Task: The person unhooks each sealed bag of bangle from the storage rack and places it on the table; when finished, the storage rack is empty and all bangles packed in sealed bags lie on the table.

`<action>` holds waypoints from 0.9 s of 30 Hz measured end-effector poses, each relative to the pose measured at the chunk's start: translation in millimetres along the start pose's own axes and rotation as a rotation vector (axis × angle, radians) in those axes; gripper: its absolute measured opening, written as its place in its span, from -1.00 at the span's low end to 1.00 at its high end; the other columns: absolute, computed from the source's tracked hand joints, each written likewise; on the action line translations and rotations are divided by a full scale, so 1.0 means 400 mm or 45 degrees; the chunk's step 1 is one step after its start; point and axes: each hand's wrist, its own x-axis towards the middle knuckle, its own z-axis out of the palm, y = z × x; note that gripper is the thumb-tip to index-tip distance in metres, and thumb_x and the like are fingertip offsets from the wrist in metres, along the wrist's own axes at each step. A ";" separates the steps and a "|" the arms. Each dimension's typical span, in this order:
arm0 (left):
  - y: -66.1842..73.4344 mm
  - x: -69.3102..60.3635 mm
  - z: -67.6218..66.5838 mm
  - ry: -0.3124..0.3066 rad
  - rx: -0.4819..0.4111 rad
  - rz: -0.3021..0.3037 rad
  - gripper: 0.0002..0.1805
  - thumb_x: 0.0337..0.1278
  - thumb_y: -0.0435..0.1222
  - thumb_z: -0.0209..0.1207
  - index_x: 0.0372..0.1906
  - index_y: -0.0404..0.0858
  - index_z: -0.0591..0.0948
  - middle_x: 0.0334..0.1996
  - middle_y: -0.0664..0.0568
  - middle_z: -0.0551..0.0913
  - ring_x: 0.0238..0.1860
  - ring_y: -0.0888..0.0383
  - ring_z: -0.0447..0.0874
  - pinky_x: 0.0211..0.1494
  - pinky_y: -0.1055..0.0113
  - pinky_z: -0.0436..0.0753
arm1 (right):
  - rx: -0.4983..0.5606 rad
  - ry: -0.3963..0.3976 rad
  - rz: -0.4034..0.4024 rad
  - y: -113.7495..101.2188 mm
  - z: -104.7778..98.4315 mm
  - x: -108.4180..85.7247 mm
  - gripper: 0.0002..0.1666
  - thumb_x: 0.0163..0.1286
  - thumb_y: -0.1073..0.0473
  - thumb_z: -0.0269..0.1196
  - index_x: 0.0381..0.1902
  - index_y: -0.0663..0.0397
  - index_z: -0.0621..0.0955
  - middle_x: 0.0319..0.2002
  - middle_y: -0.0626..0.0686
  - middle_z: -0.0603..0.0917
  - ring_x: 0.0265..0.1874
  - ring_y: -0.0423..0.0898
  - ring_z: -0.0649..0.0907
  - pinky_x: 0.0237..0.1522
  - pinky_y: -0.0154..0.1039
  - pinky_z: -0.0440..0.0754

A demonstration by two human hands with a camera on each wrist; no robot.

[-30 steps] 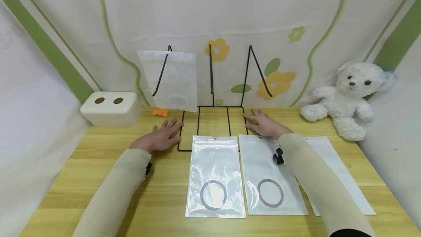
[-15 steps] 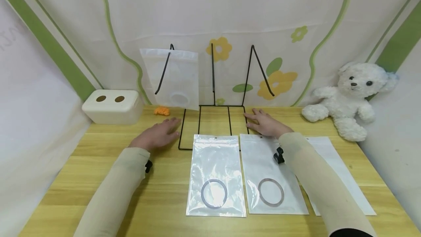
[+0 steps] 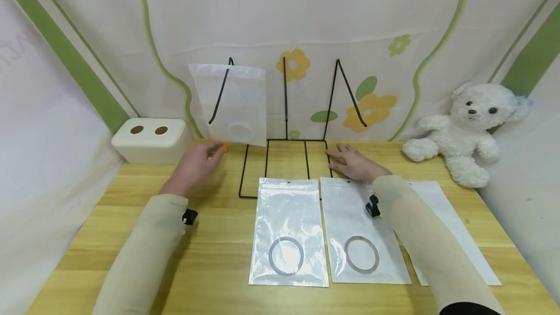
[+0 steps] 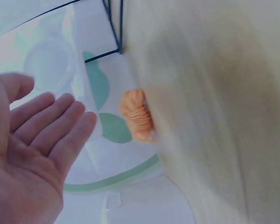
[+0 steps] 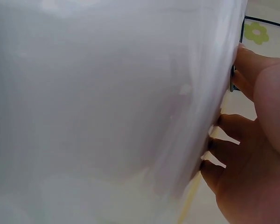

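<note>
My left hand (image 3: pixel 192 166) hovers over the back left of the table, fingers slightly bent with nothing in them. In the left wrist view its fingertips are apart from a small orange bundle of cord (image 4: pixel 137 115); the hand hides most of it in the head view. A black wire rack (image 3: pixel 285 91) with hooks stands at the back, and a clear-fronted zip bag (image 3: pixel 247 96) hangs from its left hook. My right hand (image 3: pixel 356 163) rests with spread fingers at the right side of the rack's base. In the right wrist view, a bag (image 5: pixel 107 93) fills most of the picture.
Two zip bags, each with a ring inside, lie in front of the rack: the left bag (image 3: pixel 286 218) and the middle bag (image 3: pixel 345 213). A third white bag (image 3: pixel 455 232) lies partly under the right sleeve. A white box (image 3: pixel 150 142) and a white teddy bear (image 3: pixel 470 130) flank them.
My left hand has left the rack base's left side and moved left and back to the orange bundle. My right hand stays at the rack. The view has shifted slightly.
</note>
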 end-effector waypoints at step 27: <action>0.111 0.054 -0.165 0.773 -0.472 -0.040 -0.63 0.52 -0.05 0.20 0.03 -0.28 0.74 -0.18 0.17 0.68 -0.16 0.29 0.58 -0.07 0.47 0.55 | -0.017 -0.005 -0.006 -0.001 -0.002 -0.002 -0.24 0.77 -0.11 0.06 0.75 -0.02 0.18 0.73 0.45 -0.14 0.68 0.59 -0.16 0.57 0.64 -0.12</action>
